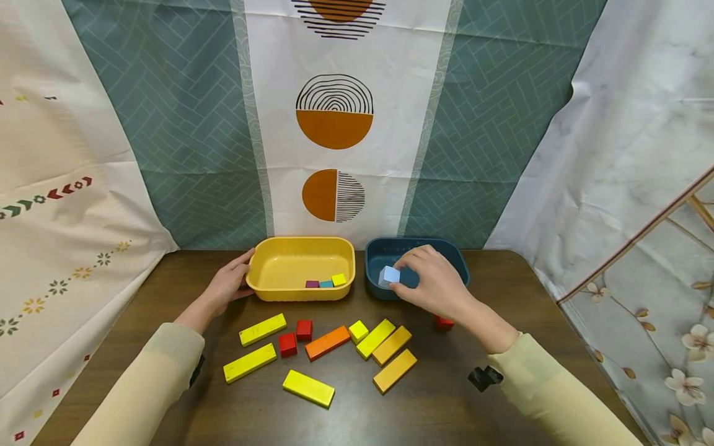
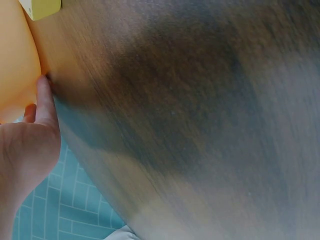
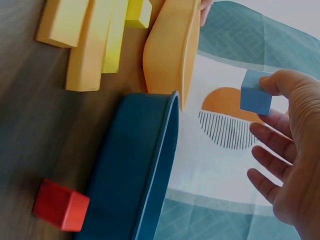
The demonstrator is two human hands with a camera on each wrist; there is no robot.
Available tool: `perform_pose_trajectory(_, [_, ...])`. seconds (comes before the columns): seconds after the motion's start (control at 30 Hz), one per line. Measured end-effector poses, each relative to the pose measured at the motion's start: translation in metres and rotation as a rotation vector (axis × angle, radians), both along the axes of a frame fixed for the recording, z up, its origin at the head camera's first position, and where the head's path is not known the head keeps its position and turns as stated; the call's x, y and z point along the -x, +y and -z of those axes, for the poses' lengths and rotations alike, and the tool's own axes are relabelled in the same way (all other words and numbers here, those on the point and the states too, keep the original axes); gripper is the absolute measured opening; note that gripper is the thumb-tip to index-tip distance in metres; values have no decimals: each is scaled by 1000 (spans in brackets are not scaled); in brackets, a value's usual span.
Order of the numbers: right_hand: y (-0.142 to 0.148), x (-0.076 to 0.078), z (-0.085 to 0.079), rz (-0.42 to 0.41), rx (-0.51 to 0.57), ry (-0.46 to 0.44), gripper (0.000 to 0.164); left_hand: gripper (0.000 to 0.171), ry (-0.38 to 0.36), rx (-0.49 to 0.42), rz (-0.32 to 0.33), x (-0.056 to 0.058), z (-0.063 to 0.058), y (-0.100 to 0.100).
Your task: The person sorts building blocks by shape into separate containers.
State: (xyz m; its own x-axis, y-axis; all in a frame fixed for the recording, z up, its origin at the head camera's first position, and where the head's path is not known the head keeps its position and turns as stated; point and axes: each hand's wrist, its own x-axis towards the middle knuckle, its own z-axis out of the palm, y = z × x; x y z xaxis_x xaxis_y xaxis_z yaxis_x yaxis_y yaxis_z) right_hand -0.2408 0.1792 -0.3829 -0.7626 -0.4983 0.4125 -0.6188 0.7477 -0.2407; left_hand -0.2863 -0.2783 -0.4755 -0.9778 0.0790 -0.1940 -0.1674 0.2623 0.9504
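My right hand [image 1: 437, 282] pinches a light blue cube [image 1: 388, 276] between thumb and index finger over the dark blue tub [image 1: 417, 241]. In the right wrist view the cube [image 3: 255, 93] is held above the tub's rim, the other fingers spread loosely. My left hand [image 1: 225, 286] touches the left side of the yellow tub [image 1: 301, 295] with fairly straight fingers. Inside the yellow tub, at its right end, are a yellow cube [image 1: 339, 280], a teal block [image 1: 326, 284] and a purple block [image 1: 312, 284]. Much of the dark blue tub's inside is hidden by my right hand.
Several yellow and orange bars lie in front of the tubs, among them a yellow bar [image 1: 308, 388] and an orange bar [image 1: 327, 342]. Red cubes [image 1: 287, 344] and a yellow cube [image 1: 358, 331] sit among them. Another red cube [image 1: 444, 323] is partly behind my right wrist. A patterned cloth [image 1: 334, 62] hangs behind.
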Motion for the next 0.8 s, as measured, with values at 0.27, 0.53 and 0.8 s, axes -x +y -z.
perform_pose_trajectory(0.27, [-23, 18, -3, 22, -11, -41, 28, 57, -3, -5, -2, 1, 0, 0])
perform_pose_trajectory(0.53, [-43, 37, -3, 17, -26, -53, 28, 58, -2, -14, 2, 0, -1, 0])
perform_pose_trajectory(0.8, [-63, 52, 1, 20, -58, -69, 29, 58, -2, -20, 2, -1, -3, 1])
